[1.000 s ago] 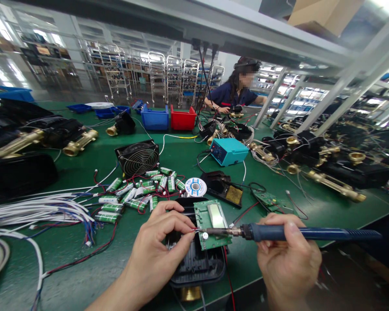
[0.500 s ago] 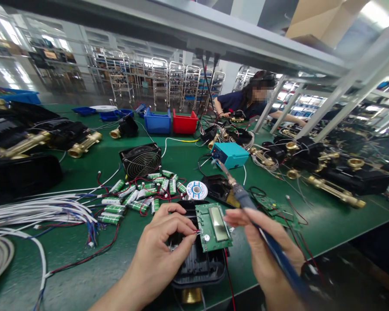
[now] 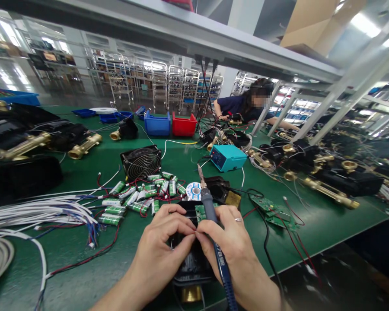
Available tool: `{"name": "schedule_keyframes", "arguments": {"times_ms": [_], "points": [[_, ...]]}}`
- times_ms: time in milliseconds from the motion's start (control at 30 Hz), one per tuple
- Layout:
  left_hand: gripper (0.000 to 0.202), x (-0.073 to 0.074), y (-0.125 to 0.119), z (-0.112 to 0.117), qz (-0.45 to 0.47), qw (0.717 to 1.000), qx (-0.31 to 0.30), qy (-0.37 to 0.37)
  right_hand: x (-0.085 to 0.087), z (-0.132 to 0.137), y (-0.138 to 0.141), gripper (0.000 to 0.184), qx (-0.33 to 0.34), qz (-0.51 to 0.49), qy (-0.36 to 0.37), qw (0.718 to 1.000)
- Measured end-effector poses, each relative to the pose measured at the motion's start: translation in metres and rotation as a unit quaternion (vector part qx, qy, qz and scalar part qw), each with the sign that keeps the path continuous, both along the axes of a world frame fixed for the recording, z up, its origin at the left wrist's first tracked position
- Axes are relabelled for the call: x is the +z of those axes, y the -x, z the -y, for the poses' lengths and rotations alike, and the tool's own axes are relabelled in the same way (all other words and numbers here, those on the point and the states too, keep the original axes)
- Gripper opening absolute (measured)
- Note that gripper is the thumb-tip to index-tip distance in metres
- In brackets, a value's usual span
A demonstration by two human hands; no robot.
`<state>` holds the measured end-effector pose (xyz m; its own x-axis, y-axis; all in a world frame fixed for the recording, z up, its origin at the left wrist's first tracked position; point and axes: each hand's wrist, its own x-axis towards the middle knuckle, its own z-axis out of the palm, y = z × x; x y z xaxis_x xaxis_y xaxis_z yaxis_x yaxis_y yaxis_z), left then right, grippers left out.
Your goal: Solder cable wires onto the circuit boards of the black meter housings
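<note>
1. Both hands are bunched together at the near edge of the green bench, right over the black housing with a brass fitting peeking out beneath it.
2. The left hand has thumb and forefinger pinched tight at the left edge of the circuit board. What sits in that pinch is too small to make out.
3. The right hand is wrapped around the soldering iron, with the handle tucked through the fingers and the tip angled up and away to the far side. Its thumb and forefinger reach in to meet the left fingertips.
4. The board lies on top of the housing, mostly covered by the hands, with only a green sliver showing.
5. Judging progress: the iron's tip is well clear of the board, so no joint is being heated this instant. It looks like a fiddling step with the fingers. Whether any joints are finished is hidden.
6. Plenty looks unworked: a pile of green batteries with red leads lies just beyond the hands, with the solder spool beside them. Spare boards lie to the right and a white wire bundle to the left.
7. Far across the bench, a co-worker bends over their own parts.
</note>
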<state>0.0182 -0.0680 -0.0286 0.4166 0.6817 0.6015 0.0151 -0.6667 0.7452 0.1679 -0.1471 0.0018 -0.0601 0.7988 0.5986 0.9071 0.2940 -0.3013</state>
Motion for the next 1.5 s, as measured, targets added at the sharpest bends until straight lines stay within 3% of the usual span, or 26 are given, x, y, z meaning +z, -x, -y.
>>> {"name": "schedule_keyframes", "arguments": {"times_ms": [367, 467, 667, 933, 1067, 1167, 1333, 1500], "points": [[0.015, 0.001, 0.006, -0.001, 0.013, 0.993, -0.035, 0.11, 0.001, 0.002, -0.005, 0.014, 0.016, -0.031, -0.001, 0.999], [0.014, 0.002, 0.006, 0.0, 0.005, 0.994, -0.037, 0.107, -0.006, 0.006, -0.012, 0.01, 0.026, -0.076, -0.017, 0.997], [0.016, 0.003, 0.004, 0.002, -0.023, 0.998, -0.02, 0.061, -0.021, 0.013, -0.026, 0.028, -0.009, -0.156, -0.002, 0.988], [0.017, 0.004, 0.003, 0.002, -0.044, 0.998, -0.007, 0.038, -0.02, 0.011, -0.025, 0.028, 0.005, -0.145, -0.027, 0.989], [0.017, 0.006, 0.002, 0.002, -0.039, 0.998, -0.006, 0.038, -0.021, 0.013, -0.028, 0.024, -0.038, -0.171, -0.053, 0.983], [0.017, 0.007, 0.002, 0.002, -0.038, 0.998, -0.005, 0.042, -0.018, 0.013, -0.033, 0.027, -0.074, -0.265, -0.117, 0.954], [0.016, 0.004, 0.003, 0.003, -0.046, 0.998, -0.007, 0.047, -0.004, 0.007, -0.039, 0.021, -0.035, -0.449, -0.27, 0.851], [0.017, 0.005, 0.003, 0.002, -0.047, 0.997, -0.005, 0.055, 0.006, 0.003, -0.039, 0.033, -0.091, -0.569, -0.231, 0.784]]}}
